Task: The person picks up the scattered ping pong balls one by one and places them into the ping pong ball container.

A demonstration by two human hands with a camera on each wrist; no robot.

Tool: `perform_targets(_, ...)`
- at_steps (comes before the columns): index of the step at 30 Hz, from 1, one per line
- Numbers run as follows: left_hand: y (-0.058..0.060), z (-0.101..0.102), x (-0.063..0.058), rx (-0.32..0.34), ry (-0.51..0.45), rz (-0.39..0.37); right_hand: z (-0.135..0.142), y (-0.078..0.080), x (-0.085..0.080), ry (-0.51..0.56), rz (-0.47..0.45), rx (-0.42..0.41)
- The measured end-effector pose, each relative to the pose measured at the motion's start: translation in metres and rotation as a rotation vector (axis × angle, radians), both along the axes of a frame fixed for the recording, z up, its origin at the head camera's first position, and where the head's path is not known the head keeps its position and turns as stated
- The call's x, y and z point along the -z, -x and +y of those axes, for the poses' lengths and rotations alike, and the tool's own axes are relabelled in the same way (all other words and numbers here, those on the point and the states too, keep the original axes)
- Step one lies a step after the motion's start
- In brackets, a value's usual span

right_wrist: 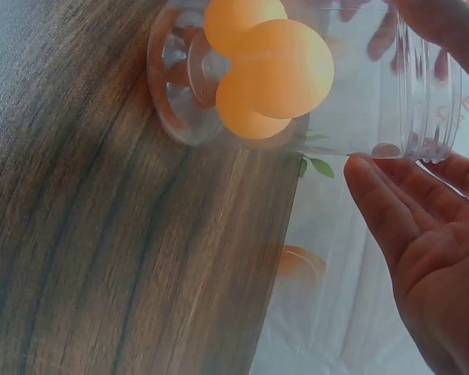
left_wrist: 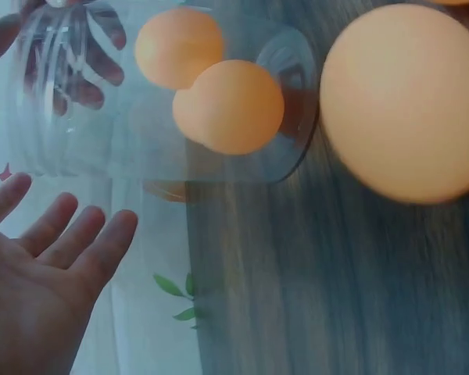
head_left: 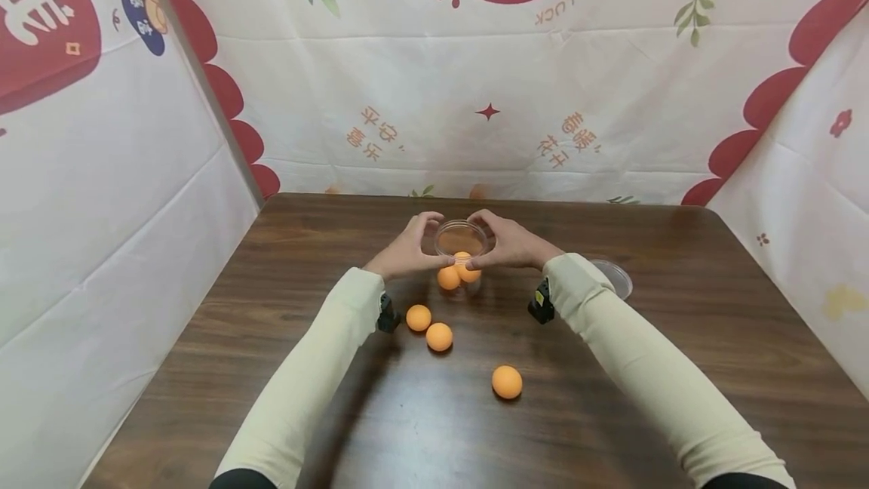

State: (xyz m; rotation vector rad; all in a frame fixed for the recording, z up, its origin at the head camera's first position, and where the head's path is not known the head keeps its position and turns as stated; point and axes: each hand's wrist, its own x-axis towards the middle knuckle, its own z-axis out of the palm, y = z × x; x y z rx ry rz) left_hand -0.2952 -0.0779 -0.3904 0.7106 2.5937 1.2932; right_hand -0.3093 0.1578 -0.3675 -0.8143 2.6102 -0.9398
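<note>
A clear plastic jar (head_left: 462,240) with a ridged mouth stands upright on the table, holding several orange ping-pong balls (right_wrist: 287,69) near its base. Both hands curve about its upper part from opposite sides. In the left wrist view, the left hand (head_left: 407,249) has its fingers (left_wrist: 102,250) loosely spread just off the jar's mouth. On the other side is the right hand (head_left: 512,241); its thumb overlaps the jar in the right wrist view, and a fingertip is right at the wall. Two loose ping-pong balls, one nearer the left wrist (head_left: 419,318) and another beside it (head_left: 439,336), lie in front.
Another loose orange ball (head_left: 507,382) lies closer on the dark wooden table (head_left: 271,368). A clear round lid (head_left: 614,278) lies beyond the right forearm, partly hidden by the sleeve. Printed white cloth (head_left: 434,89) hangs behind the table and at both sides.
</note>
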Motion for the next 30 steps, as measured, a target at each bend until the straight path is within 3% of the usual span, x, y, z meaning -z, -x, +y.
perform_targets(4,-0.006,-0.009,-0.005,-0.016,0.022,0.060,0.001,0.001,-0.002,-0.029,0.019,0.007)
perform_targets(10,-0.019,-0.027,-0.003,-0.017,0.096,0.106,-0.001,0.002,-0.004,-0.048,0.015,0.003)
perform_targets(15,-0.034,-0.031,-0.001,0.116,0.212,0.098,-0.002,0.002,-0.002,-0.050,-0.002,-0.002)
perform_targets(20,-0.044,-0.026,-0.002,0.241,0.285,0.014,-0.002,0.002,-0.003,-0.042,-0.009,0.007)
perform_targets(25,-0.050,-0.023,0.003,0.296,0.385,-0.023,-0.003,0.001,-0.002,-0.036,-0.005,-0.003)
perform_targets(30,-0.055,-0.020,0.015,0.326,0.487,0.002,-0.003,0.000,-0.001,-0.028,-0.007,-0.005)
